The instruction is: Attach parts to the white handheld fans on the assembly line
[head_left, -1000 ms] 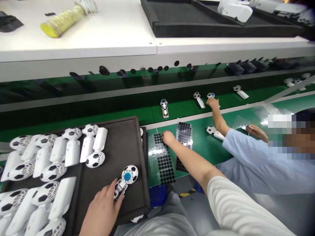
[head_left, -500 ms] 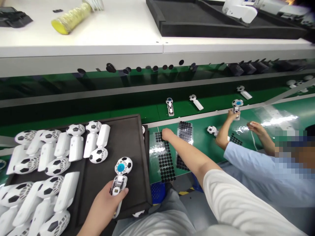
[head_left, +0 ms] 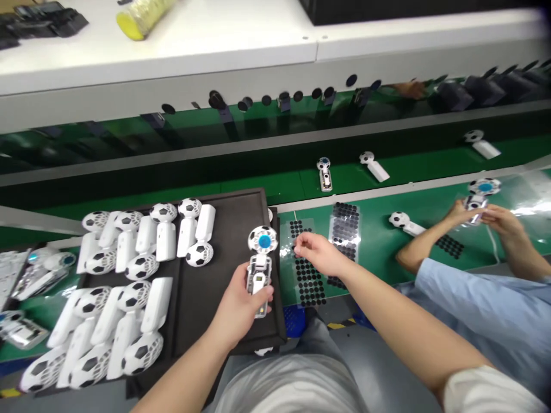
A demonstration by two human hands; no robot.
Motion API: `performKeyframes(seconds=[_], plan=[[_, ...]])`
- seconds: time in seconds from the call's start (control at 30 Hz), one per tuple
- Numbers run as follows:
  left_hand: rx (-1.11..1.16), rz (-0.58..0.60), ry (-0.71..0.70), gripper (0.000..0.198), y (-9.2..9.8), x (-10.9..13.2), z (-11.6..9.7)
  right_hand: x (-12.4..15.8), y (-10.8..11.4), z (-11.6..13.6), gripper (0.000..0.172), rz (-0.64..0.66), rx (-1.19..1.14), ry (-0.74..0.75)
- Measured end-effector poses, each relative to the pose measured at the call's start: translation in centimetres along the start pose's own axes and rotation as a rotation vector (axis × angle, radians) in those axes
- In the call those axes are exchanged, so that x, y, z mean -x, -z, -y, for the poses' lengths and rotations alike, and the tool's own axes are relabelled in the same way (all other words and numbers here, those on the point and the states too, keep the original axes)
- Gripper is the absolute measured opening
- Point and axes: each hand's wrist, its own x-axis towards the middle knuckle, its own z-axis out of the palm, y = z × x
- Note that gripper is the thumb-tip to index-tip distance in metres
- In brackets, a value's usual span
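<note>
My left hand [head_left: 243,307] grips the handle of a soccer-ball-patterned handheld fan [head_left: 262,241], held upright over the right part of a black tray [head_left: 202,310]. The handle's inner parts are exposed, and a blue disc sits in the middle of the round head. My right hand [head_left: 316,251] is over a clear sheet of black round stickers [head_left: 310,284], thumb and fingers pinched together. Whatever lies between those fingertips is too small to make out. Beside it is a second sheet of black round stickers [head_left: 345,221].
Several closed fans [head_left: 142,267] fill the tray's left side. Opened fans [head_left: 21,330] lie farther left. Two fans [head_left: 325,175] [head_left: 374,166] rest on the green ledge. At right, a co-worker's hands [head_left: 503,221] hold another fan. A white shelf [head_left: 206,40] spans the back.
My view has shifted left and down. The right hand has drawn slightly back on the sticker sheet, its pinched fingertips now showing. My left hand still holds the fan. The co-worker's hands have come together.
</note>
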Motion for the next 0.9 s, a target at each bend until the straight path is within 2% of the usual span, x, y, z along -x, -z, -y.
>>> performKeyframes(seconds=[0.13,0.23,0.4,0.53,0.9], plan=[[-0.172,-0.036,-0.064,0.059,-1.6,-0.2,-0.7,4.8,0.6,5.0,0.009,0.097,-0.135,0.135],[-0.272,-0.013,-0.116,0.052,-2.2,0.4,-1.4,6.0,0.9,6.7,0.013,0.091,-0.109,0.152],[-0.42,0.004,-0.204,0.05,-2.6,1.3,-2.2,6.2,0.9,7.3,0.015,0.055,-0.056,0.106],[-0.428,0.022,-0.258,0.049,-2.7,1.6,-2.2,6.3,0.8,7.4,0.016,0.04,-0.067,0.099],[-0.43,0.029,-0.237,0.05,-2.5,2.1,-1.5,6.9,0.7,7.5,0.019,0.052,-0.017,0.19]])
